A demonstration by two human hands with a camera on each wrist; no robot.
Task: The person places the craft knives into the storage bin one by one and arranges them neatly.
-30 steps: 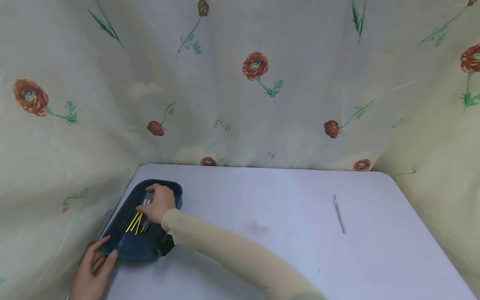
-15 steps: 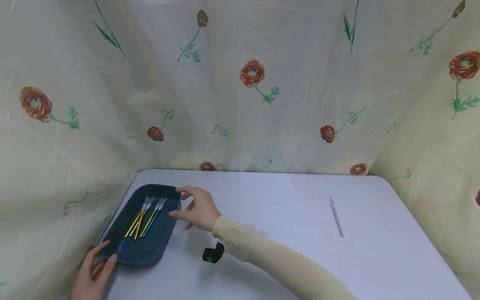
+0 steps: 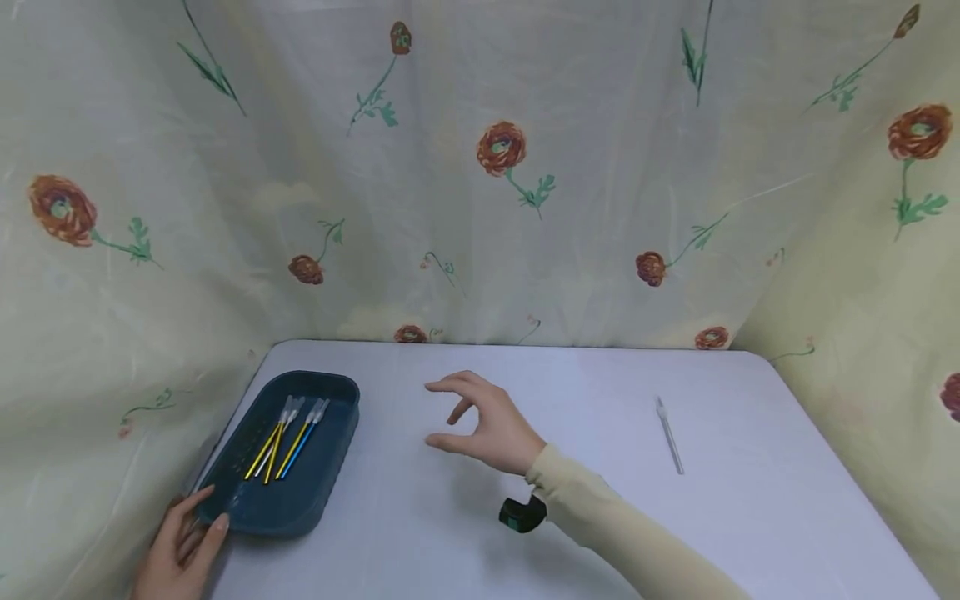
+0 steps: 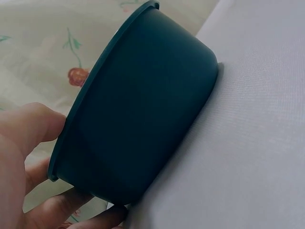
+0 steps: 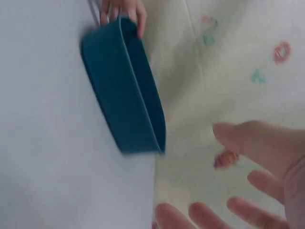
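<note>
At the left of the table, a deep teal plastic tray [image 3: 341, 467] holds several slim craft knives [image 3: 288, 442] with metallic yellow, blue and silver handles and clear caps. My left hand [image 3: 178, 546] grips the tray's near-left corner; the left wrist view has the thumb at the rim and other fingers around the lower side. Over the middle of the table, my right hand [image 3: 487, 423] is held with thumb and fingers spread, nothing between them. One silver craft knife [image 3: 670, 435] lies by itself on the right side of the table.
The white table [image 3: 570, 400] has rounded far corners. A flower-printed curtain [image 3: 577, 258] hangs behind it and along both sides. A small black device [image 3: 522, 514] sits under the right wrist, by the beige sleeve [image 3: 637, 533].
My right hand has let go of the craft knives in the tray and moved right, out over the table. The left hand has stayed at the tray's corner.
</note>
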